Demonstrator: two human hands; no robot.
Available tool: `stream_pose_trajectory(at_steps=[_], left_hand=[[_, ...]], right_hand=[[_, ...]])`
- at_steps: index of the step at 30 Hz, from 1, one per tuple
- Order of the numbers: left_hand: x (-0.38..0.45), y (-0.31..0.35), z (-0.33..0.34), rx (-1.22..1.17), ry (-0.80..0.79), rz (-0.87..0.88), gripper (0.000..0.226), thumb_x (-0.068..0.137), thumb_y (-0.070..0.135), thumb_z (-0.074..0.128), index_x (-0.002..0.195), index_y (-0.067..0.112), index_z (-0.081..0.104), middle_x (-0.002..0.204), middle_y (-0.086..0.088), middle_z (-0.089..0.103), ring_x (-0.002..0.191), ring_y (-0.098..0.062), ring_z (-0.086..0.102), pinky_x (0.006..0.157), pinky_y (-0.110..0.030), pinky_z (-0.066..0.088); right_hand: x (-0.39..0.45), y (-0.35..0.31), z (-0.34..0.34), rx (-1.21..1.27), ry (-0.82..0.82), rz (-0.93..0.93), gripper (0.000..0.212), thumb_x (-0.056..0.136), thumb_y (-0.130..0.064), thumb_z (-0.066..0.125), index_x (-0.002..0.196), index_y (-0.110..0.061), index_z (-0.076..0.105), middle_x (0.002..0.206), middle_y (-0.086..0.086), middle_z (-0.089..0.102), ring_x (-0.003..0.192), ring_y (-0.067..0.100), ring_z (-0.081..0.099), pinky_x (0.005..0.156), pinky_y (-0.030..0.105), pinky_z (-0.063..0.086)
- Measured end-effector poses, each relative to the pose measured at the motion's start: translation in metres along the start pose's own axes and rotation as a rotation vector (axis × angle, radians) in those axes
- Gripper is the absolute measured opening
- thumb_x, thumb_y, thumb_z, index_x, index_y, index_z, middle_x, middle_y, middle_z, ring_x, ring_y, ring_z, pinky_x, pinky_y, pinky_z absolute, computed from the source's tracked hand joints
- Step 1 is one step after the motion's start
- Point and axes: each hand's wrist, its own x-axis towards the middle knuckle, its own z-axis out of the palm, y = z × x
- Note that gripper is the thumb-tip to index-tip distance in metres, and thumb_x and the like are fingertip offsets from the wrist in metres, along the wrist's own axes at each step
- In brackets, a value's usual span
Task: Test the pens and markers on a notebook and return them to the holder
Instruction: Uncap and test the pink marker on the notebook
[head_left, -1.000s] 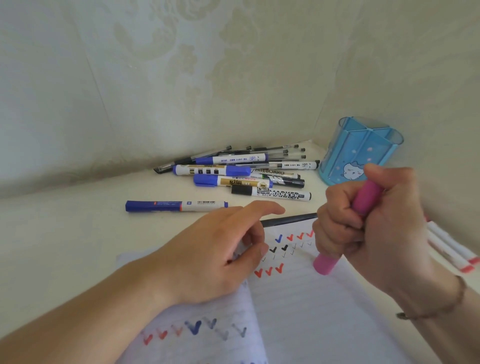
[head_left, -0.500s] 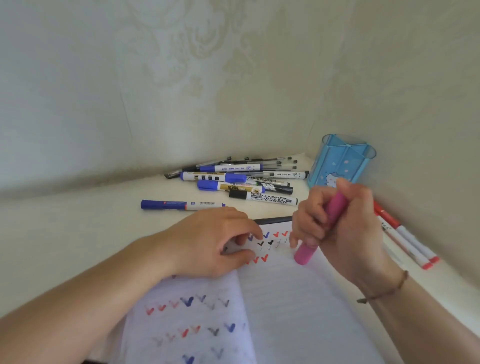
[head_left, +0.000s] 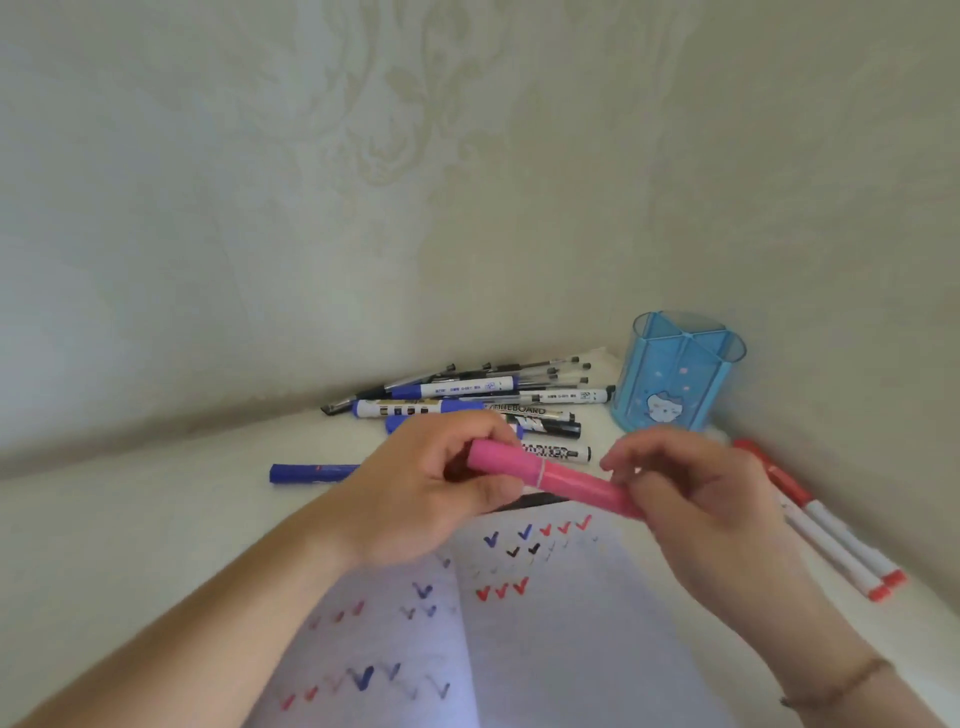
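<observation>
A pink marker (head_left: 558, 477) lies level between both hands, above the open notebook (head_left: 571, 649). My left hand (head_left: 421, 499) grips its cap end. My right hand (head_left: 696, 499) grips the barrel end. The notebook pages carry rows of red, blue and black tick marks. The blue pen holder (head_left: 675, 374) stands empty in the corner, behind my right hand. A pile of pens and markers (head_left: 467, 400) lies by the wall, left of the holder.
A single blue marker (head_left: 311, 474) lies on the table left of my left hand. Red-tipped white markers (head_left: 836, 540) lie along the right wall. Walls close in the table at the back and on the right.
My left hand has lifted off the notebook and taken hold of the pink marker's cap end. The right hand has turned the marker from upright to level.
</observation>
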Motion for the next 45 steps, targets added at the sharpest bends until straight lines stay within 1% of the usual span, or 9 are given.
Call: stream_pose_trajectory(at_steps=[3, 6, 9, 14, 26, 32, 38, 42, 45], left_hand=[[-0.008, -0.008, 0.001, 0.192, -0.066, 0.026, 0.008, 0.09, 0.024, 0.069, 0.091, 0.031, 0.065, 0.07, 0.011, 0.058, 0.061, -0.007, 0.049, 0.058, -0.017, 0.037], [-0.012, -0.011, 0.007, 0.234, -0.109, 0.059, 0.025, 0.089, 0.048, 0.057, 0.086, 0.025, 0.066, 0.065, 0.006, 0.056, 0.056, -0.012, 0.047, 0.053, -0.018, 0.033], [-0.011, -0.011, 0.019, 0.079, 0.127, 0.047, 0.064, 0.091, 0.06, 0.035, 0.063, 0.007, 0.055, 0.048, 0.008, 0.036, 0.043, -0.007, 0.031, 0.045, -0.018, 0.024], [-0.011, -0.013, 0.033, 0.148, 0.474, 0.087, 0.063, 0.097, 0.045, 0.034, 0.051, 0.006, 0.047, 0.042, 0.001, 0.034, 0.04, -0.014, 0.032, 0.042, -0.033, 0.026], [-0.013, -0.013, 0.036, 0.094, 0.468, 0.125, 0.063, 0.097, 0.042, 0.032, 0.055, 0.0, 0.054, 0.046, -0.005, 0.043, 0.038, -0.019, 0.038, 0.038, -0.021, 0.026], [-0.009, -0.021, 0.038, 0.085, 0.478, 0.176, 0.062, 0.098, 0.038, 0.033, 0.055, -0.001, 0.056, 0.044, -0.002, 0.044, 0.037, -0.015, 0.04, 0.038, -0.023, 0.029], [0.004, -0.03, 0.027, 0.103, 0.632, 0.239, 0.057, 0.099, 0.035, 0.037, 0.059, 0.006, 0.064, 0.044, -0.004, 0.05, 0.042, -0.014, 0.044, 0.045, -0.017, 0.033], [0.002, -0.035, 0.014, 0.202, 0.6, 0.216, 0.057, 0.099, 0.044, 0.035, 0.054, 0.014, 0.053, 0.042, 0.011, 0.039, 0.041, -0.008, 0.039, 0.045, -0.01, 0.027], [0.009, -0.036, 0.005, 0.406, 0.467, 0.111, 0.057, 0.097, 0.055, 0.028, 0.055, 0.019, 0.041, 0.045, 0.004, 0.034, 0.043, -0.008, 0.033, 0.047, -0.024, 0.028]], right_hand=[[-0.005, -0.001, 0.003, -0.3, -0.369, -0.128, 0.012, 0.083, -0.033, 0.066, 0.094, -0.036, 0.071, 0.059, -0.014, 0.058, 0.048, 0.004, 0.043, 0.047, 0.01, 0.03], [-0.005, 0.003, 0.005, -0.368, -0.396, -0.194, 0.028, 0.079, -0.055, 0.061, 0.099, -0.038, 0.069, 0.07, -0.01, 0.067, 0.057, 0.006, 0.057, 0.052, 0.022, 0.045], [-0.006, 0.0, 0.01, -0.354, -0.319, -0.291, 0.03, 0.082, -0.053, 0.06, 0.103, -0.036, 0.07, 0.078, -0.012, 0.071, 0.066, 0.007, 0.065, 0.056, 0.031, 0.052], [-0.011, -0.003, 0.018, -0.36, -0.259, -0.367, 0.027, 0.088, -0.053, 0.054, 0.111, -0.04, 0.06, 0.072, -0.011, 0.068, 0.059, 0.005, 0.061, 0.05, 0.028, 0.049], [-0.018, -0.006, 0.024, -0.218, -0.326, -0.316, 0.023, 0.092, -0.04, 0.055, 0.1, -0.027, 0.072, 0.057, -0.005, 0.046, 0.049, 0.005, 0.036, 0.047, 0.008, 0.029], [-0.019, -0.004, 0.023, -0.114, -0.394, -0.181, 0.028, 0.092, -0.045, 0.055, 0.096, -0.025, 0.073, 0.061, 0.004, 0.057, 0.056, 0.023, 0.045, 0.05, 0.031, 0.043], [-0.006, -0.015, 0.03, -0.027, -0.24, -0.017, 0.008, 0.078, -0.033, 0.073, 0.085, -0.029, 0.075, 0.058, -0.006, 0.067, 0.044, 0.002, 0.045, 0.044, 0.012, 0.035], [0.013, -0.001, 0.005, 0.296, -0.038, 0.201, 0.005, 0.083, -0.014, 0.07, 0.083, -0.013, 0.066, 0.064, 0.006, 0.07, 0.043, 0.016, 0.044, 0.043, 0.024, 0.035], [0.019, 0.003, -0.003, 0.386, 0.071, 0.282, 0.008, 0.089, -0.016, 0.064, 0.087, -0.008, 0.064, 0.066, 0.006, 0.069, 0.045, 0.019, 0.046, 0.043, 0.026, 0.034]])
